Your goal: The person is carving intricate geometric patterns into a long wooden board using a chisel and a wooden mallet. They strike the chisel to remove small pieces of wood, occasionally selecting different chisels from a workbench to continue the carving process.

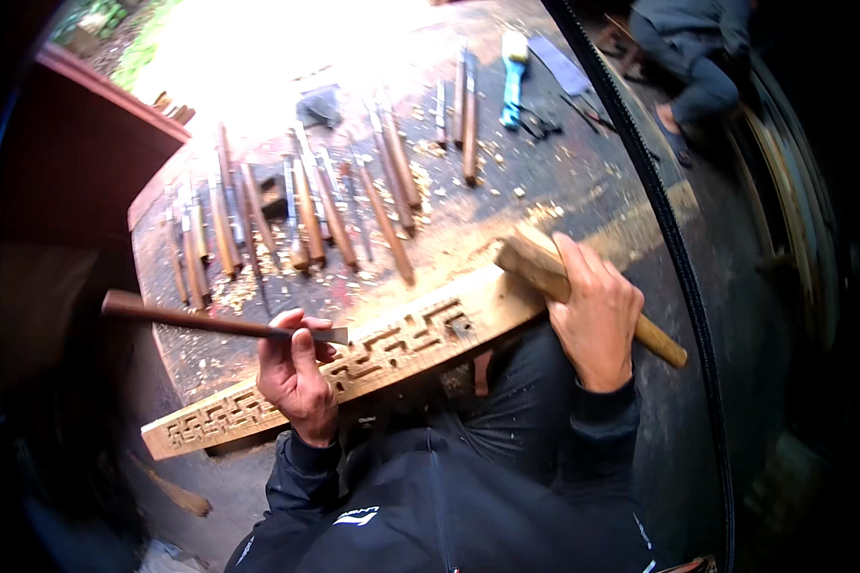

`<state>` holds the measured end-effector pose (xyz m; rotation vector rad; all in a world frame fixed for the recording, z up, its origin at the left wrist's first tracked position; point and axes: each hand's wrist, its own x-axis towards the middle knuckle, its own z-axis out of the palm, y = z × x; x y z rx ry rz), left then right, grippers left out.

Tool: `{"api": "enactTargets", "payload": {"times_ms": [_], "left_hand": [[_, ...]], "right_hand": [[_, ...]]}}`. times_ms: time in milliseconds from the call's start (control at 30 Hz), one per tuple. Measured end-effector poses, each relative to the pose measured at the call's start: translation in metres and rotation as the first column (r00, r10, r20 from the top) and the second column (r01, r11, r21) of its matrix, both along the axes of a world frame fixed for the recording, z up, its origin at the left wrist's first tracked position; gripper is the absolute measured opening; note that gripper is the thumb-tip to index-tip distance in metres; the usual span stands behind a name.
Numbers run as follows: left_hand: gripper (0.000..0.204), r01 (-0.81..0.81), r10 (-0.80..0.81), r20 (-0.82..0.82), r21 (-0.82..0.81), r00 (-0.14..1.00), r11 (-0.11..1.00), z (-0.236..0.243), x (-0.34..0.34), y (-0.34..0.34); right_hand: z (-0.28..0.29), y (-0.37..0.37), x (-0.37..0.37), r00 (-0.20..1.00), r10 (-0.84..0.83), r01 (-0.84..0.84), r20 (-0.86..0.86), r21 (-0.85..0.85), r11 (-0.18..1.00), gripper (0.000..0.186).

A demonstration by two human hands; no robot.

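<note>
While white lettering marks the dark jacket, left fingers grip a chisel and right fingers a wooden mallet.

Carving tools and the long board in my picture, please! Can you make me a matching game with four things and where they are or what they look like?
Things:
1. raised chisel
2. mallet
3. long board
4. brush

Clues:
A. cut with a zigzag pattern
B. in the right hand
C. has a blue handle
D. in the left hand

Right pairs: 1-D, 2-B, 3-A, 4-C.
</note>
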<state>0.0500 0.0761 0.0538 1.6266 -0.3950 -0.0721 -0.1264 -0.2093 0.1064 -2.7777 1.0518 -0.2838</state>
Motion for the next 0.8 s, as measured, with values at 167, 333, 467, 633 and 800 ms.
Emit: {"api": "enactTargets", "payload": {"times_ms": [167,333,467,633,800], "left_hand": [[0.011,-0.141,0.018,0.288,0.411,0.958,0.901,0.024,0.047,0.010],[0.008,-0.166,-0.040,0.336,0.562,0.941,0.811,0.012,0.063,0.015],[0.012,-0.112,-0.218,0.394,0.663,0.893,0.740,0.011,0.066,-0.006],[0.017,-0.022,-0.353,0.382,0.705,0.854,0.709,-0.007,0.081,-0.036],[0.030,0.034,-0.363,0.401,0.631,0.841,0.775,-0.021,0.085,-0.062]], "right_hand": [[-0.003,0.000,-0.004,1.000,-0.009,0.009,0.030,-0.026,1.000,0.068],[-0.005,0.002,-0.001,0.999,0.014,-0.013,0.034,-0.020,1.000,0.069],[-0.008,-0.001,-0.003,0.999,0.017,-0.017,0.051,-0.016,1.000,0.070],[-0.007,-0.001,-0.004,0.998,0.024,-0.023,0.066,-0.006,1.000,0.069],[-0.008,-0.004,-0.006,0.997,0.035,-0.036,0.071,0.012,0.999,0.069]]}}
